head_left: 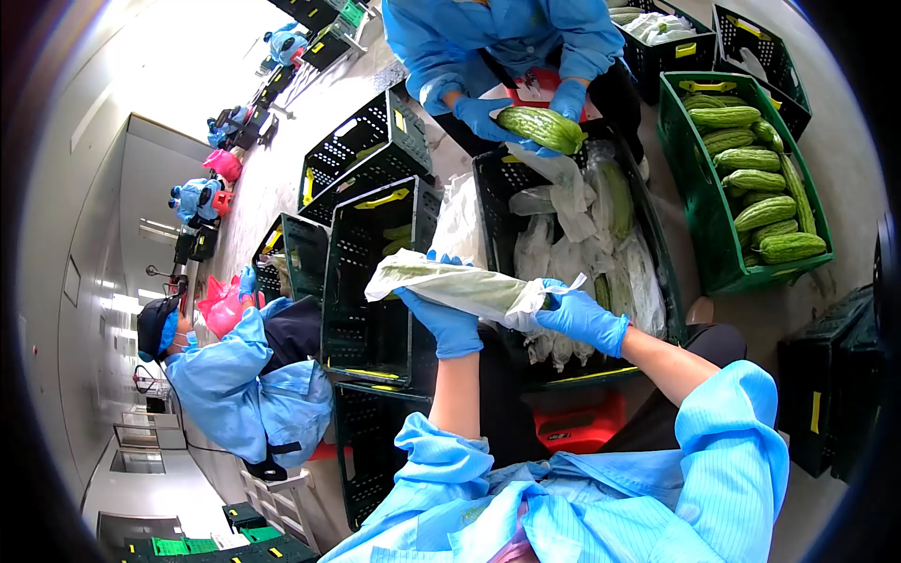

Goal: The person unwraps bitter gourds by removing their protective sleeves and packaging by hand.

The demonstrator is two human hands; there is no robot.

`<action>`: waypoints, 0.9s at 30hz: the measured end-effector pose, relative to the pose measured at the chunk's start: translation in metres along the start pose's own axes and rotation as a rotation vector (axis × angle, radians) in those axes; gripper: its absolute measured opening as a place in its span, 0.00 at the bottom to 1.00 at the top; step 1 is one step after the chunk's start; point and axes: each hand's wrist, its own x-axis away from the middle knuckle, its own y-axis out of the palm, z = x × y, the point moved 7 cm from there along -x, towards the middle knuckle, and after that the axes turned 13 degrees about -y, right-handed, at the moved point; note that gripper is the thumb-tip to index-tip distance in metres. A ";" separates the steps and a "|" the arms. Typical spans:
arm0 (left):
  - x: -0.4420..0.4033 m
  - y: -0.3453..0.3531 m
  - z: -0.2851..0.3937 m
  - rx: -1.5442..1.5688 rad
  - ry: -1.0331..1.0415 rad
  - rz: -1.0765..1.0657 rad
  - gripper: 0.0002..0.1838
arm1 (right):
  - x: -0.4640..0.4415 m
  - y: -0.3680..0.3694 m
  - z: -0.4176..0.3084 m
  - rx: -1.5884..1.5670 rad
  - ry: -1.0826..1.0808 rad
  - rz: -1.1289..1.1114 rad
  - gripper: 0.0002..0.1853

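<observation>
A long green gourd in a thin white plastic bag (469, 289) lies across both my blue-gloved hands. My left hand (441, 314) is wrapped round it from below, left of its middle. At the bag's right end my right hand (582, 317) pinches the plastic round the gourd's tip. Beneath the gourd stands a dark crate (671, 272) with several bagged gourds (619, 272) inside. A stack of white bags (460, 220) rests at that crate's left side.
Across the crate a co-worker's gloved hands hold an unbagged gourd (542, 129). A green crate (693, 202) of gourds stands at right. Dark crates (413, 253) are at left, with another co-worker (249, 375) seated beyond. A red stool (582, 422) is below.
</observation>
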 end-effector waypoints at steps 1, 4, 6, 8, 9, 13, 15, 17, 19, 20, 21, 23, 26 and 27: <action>0.005 0.008 -0.002 -0.025 0.000 0.000 0.39 | 0.003 -0.002 -0.008 0.065 -0.001 -0.002 0.21; 0.005 0.007 -0.009 0.008 -0.034 -0.072 0.36 | 0.009 -0.009 -0.044 0.197 -0.039 -0.015 0.21; -0.004 0.005 -0.010 0.138 -0.070 -0.290 0.30 | 0.009 -0.008 -0.054 0.159 -0.092 0.047 0.23; 0.001 0.002 -0.021 0.723 -0.295 -0.519 0.28 | 0.006 -0.004 -0.047 0.033 -0.096 0.166 0.22; -0.005 -0.009 -0.015 0.157 -0.097 -0.337 0.30 | 0.005 -0.004 -0.048 -0.033 -0.097 0.227 0.22; -0.008 -0.030 -0.031 0.110 -0.127 0.031 0.36 | 0.006 -0.014 -0.040 0.023 0.001 0.197 0.22; -0.010 -0.027 -0.038 0.078 -0.160 0.119 0.40 | 0.005 -0.014 -0.025 -0.030 -0.072 0.248 0.27; -0.027 -0.044 -0.045 -0.008 -0.228 0.020 0.43 | 0.003 -0.017 -0.028 -0.012 -0.121 0.275 0.29; -0.035 -0.039 -0.049 -0.035 -0.280 0.036 0.45 | 0.002 -0.022 -0.048 0.075 -0.142 0.276 0.30; -0.036 -0.037 -0.052 -0.009 -0.329 0.028 0.44 | 0.002 -0.022 -0.047 0.117 -0.175 0.277 0.29; -0.036 -0.032 -0.052 -0.014 -0.323 0.063 0.45 | 0.002 -0.023 -0.046 0.161 -0.211 0.280 0.29; -0.030 -0.025 -0.055 -0.027 -0.316 0.138 0.46 | 0.005 -0.025 -0.038 0.131 -0.191 0.263 0.29; -0.015 -0.009 -0.056 -0.048 -0.294 0.147 0.46 | 0.001 -0.031 -0.037 -0.030 -0.005 0.161 0.29; -0.012 -0.006 -0.056 -0.046 -0.283 0.147 0.46 | 0.001 -0.035 -0.044 -0.049 0.079 0.100 0.28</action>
